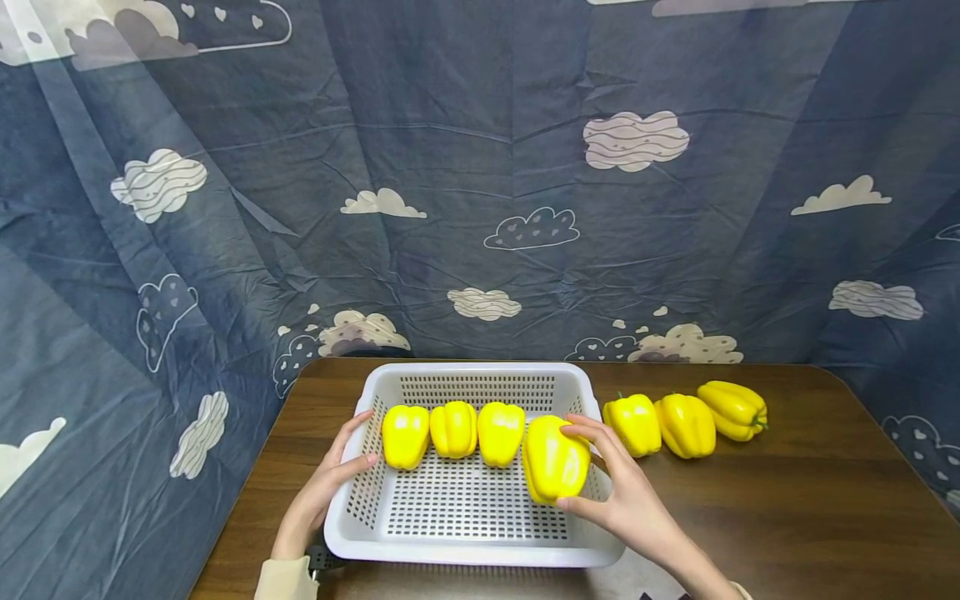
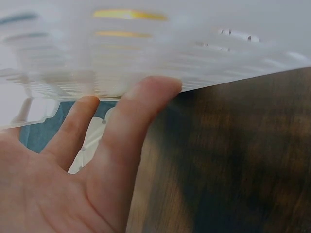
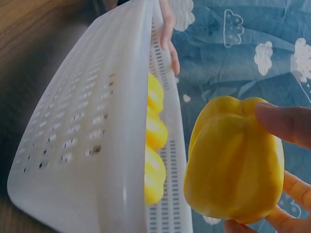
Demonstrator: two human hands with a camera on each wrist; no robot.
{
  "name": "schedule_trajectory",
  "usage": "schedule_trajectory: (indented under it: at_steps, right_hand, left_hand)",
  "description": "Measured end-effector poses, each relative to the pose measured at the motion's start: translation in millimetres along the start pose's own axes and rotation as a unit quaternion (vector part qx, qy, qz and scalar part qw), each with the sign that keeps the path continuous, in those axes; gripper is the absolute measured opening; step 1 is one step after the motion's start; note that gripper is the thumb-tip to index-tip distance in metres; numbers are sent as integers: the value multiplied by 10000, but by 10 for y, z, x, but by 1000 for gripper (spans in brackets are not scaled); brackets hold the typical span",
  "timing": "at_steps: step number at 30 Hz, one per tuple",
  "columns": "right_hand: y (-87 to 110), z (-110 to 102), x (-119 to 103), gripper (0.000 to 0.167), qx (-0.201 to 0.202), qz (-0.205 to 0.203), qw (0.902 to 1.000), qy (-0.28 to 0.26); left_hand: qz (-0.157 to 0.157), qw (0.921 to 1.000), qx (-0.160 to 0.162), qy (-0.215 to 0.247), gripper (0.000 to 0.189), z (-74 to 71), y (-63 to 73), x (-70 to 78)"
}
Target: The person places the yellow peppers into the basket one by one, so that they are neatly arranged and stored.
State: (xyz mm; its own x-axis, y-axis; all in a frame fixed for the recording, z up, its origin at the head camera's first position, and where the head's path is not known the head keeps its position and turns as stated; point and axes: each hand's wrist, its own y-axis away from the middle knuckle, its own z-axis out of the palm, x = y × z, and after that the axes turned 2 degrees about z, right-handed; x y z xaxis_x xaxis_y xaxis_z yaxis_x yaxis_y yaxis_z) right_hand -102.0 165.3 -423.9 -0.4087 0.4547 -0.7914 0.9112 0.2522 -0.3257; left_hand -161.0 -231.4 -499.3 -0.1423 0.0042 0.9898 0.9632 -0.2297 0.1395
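Observation:
A white plastic basket [image 1: 465,554] with slotted sides sits in front of me. Three yellow bell peppers stand in a row inside it: one [image 1: 406,437] at the left, one [image 1: 453,430] in the middle, and one [image 1: 502,434] at the right. My right hand [image 1: 618,492] holds another yellow bell pepper [image 1: 555,460] between thumb and fingers, over the basket's right part. In the right wrist view this pepper [image 3: 235,160] appears beside the basket's rim [image 3: 121,121]. My left hand [image 1: 322,487] rests at the left rim; straight fingers [image 2: 124,126] touch the basket wall in the left wrist view.
Three more yellow bell peppers lie on the brown wooden table [image 1: 810,508] to the basket's right: one [image 1: 633,425] by the rim, one [image 1: 686,426] beside it, one [image 1: 733,410] farther back. A blue curtain [image 1: 480,167] with cloud prints hangs behind the table.

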Motion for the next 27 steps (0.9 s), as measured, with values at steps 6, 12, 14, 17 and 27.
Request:
schedule_trajectory:
  at_steps: [6, 12, 14, 17, 27]
  right_hand:
    - [-39, 116, -54, 75, -142, 91, 9998, -55]
    - [-99, 219, -115, 75, -366, 157, 9987, -325]
    - [-118, 246, -134, 74, -426, 194, 9980, -427]
    - [-142, 286, -163, 74, -517, 300, 9971, -477]
    - [-227, 449, -247, 73, -769, 287, 9960, -341]
  left_hand:
    - [45, 10000, -42, 47, 67, -5, 1, -6]
    - [118, 9999, -94, 32, 67, -8, 6, -6]
    - [122, 9999, -95, 21, 67, -7, 7, -3]
    - [111, 9999, -71, -15, 67, -8, 7, 1]
    - [81, 9999, -33, -56, 66, -7, 11, -3]
